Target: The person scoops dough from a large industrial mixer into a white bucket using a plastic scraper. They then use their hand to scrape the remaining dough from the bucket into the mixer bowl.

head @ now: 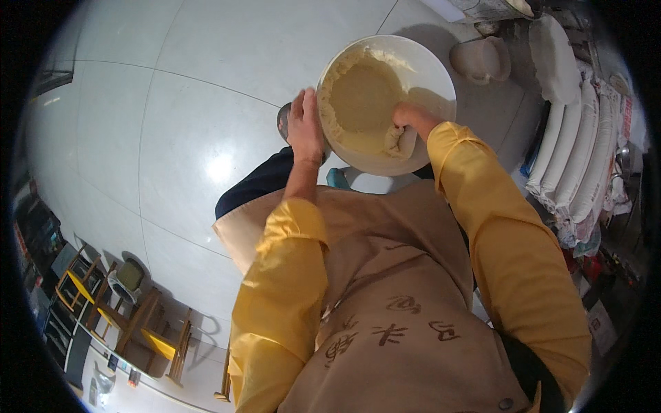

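Observation:
A large round white tub (439,67) stands before me, with pale flour or dough (361,93) spread over its bottom and up its inner wall. My left hand (305,126) rests against the tub's outer left side, its fingers extended near the rim. Inside the tub at the right, my right hand (411,116) is curled at the edge of the dough. Just below that hand lies a thicker lump of dough (395,141). The curled fingers are partly hidden, so whether they grip any dough is not plain.
White filled sacks (578,149) are stacked at the right. A translucent plastic container (475,59) sits on the floor beyond the tub. Wooden chairs with yellow seats (159,344) and a white table (116,379) stand at the lower left. My shoe (283,122) is beside the tub.

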`<move>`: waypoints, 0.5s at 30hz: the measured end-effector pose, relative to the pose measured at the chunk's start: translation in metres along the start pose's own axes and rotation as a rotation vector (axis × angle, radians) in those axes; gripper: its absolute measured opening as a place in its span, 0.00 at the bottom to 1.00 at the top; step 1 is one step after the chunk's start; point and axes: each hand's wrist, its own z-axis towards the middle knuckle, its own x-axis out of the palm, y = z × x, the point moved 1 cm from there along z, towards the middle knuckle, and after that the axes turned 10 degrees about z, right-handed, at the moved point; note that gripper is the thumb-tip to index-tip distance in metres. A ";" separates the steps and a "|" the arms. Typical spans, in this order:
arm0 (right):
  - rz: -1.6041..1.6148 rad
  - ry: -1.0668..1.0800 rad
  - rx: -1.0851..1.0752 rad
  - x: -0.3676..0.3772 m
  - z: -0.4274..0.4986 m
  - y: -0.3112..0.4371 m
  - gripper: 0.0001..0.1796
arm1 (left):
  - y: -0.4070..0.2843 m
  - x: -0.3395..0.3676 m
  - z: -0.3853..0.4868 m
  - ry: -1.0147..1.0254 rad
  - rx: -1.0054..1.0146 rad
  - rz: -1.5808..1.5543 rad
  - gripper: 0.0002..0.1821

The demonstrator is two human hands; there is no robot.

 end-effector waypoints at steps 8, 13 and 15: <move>0.369 0.146 -0.104 0.010 0.027 -0.026 0.17 | -0.040 0.008 0.004 0.039 -0.009 -0.002 0.34; 1.418 0.093 -0.502 -0.001 -0.037 -0.031 0.12 | -0.037 0.008 0.000 -0.060 0.001 0.032 0.31; 1.059 0.068 -0.628 -0.004 -0.031 -0.035 0.11 | -0.043 0.006 0.000 -0.057 -0.002 0.069 0.31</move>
